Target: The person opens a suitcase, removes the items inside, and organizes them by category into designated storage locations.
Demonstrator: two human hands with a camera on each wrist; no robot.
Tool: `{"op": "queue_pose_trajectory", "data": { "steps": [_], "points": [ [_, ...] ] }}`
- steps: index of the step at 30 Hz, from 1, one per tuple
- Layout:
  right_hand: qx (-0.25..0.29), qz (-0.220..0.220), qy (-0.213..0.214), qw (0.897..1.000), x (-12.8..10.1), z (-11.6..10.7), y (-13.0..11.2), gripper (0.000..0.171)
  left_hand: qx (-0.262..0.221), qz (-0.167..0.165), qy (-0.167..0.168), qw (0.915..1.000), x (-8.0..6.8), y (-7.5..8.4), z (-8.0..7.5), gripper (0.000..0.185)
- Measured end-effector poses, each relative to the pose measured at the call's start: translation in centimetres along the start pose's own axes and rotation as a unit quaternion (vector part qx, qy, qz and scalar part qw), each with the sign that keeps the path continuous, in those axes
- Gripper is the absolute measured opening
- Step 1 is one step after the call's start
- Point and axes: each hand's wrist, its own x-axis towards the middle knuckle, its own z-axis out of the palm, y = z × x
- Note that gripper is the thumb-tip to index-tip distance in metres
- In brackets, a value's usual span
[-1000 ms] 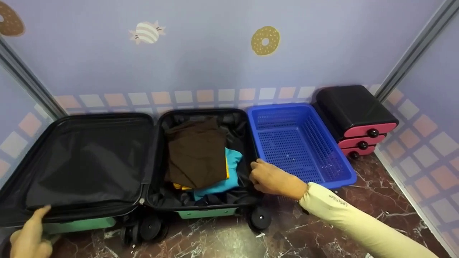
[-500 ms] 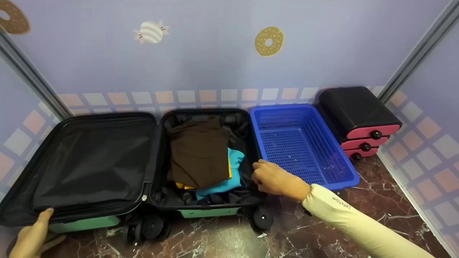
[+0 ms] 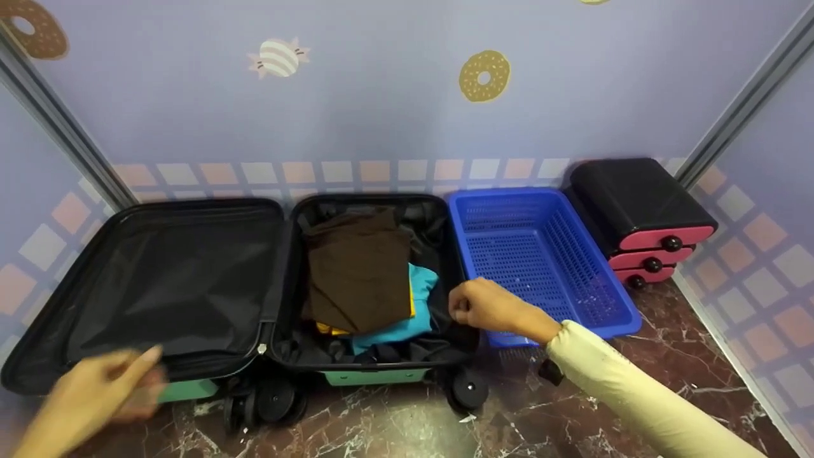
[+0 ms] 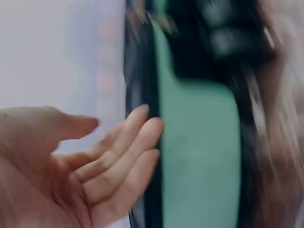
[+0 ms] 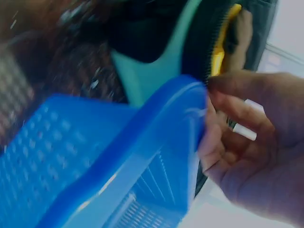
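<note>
A suitcase (image 3: 375, 377) with a green shell and black lining lies opened flat, its left half (image 3: 178, 280) holding only bare lining. In the right half, a folded brown garment (image 3: 359, 273) covers turquoise cloth (image 3: 421, 292) and yellow cloth (image 3: 333, 329). My left hand (image 3: 105, 388), blurred, is over the left half's front edge with its fingers extended; in the left wrist view the fingertips overlap the black rim (image 4: 153, 180). My right hand (image 3: 486, 308) holds the right half's side edge with curled fingers, beside the blue basket's corner (image 5: 185, 95).
A blue perforated basket (image 3: 515, 261) stands right against the suitcase. Beyond it is a black box (image 3: 645, 194) with pink drawer fronts and round knobs. Black wheels (image 3: 275, 401) stick out at the suitcase's front. Walls (image 3: 356, 95) enclose the back and both sides.
My left hand has moved right and up from the left half's front corner. The right hand stays at the suitcase's side edge. The whole view has shifted slightly.
</note>
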Motion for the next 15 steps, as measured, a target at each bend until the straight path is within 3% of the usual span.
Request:
{"op": "queue_pose_trajectory", "data": {
  "steps": [3, 6, 8, 11, 15],
  "points": [
    [0.095, 0.072, -0.005, 0.993, 0.4, -0.7, 0.1, 0.008, -0.049, 0.133, 0.046, 0.9889, -0.5, 4.7, 1.3, 0.046],
    [0.208, 0.133, -0.012, 0.969, 1.3, -1.3, 0.5, 0.009, -0.140, 0.193, 0.017, 0.9711, 0.6, 8.1, 2.3, 0.044],
    [0.293, 0.171, -0.012, 0.941, 2.1, -1.6, 0.7, 0.012, -0.170, 0.197, -0.010, 0.9656, 2.0, 9.6, 2.7, 0.049],
    [0.407, 0.214, -0.002, 0.888, 3.6, -2.2, 1.2, 0.016, -0.211, 0.187, -0.050, 0.9582, 4.2, 11.4, 3.4, 0.053],
    [0.493, 0.255, 0.004, 0.832, 5.6, -3.0, 1.3, 0.022, -0.240, 0.173, -0.096, 0.9504, 6.5, 13.7, 4.7, 0.050]
  ]
}}
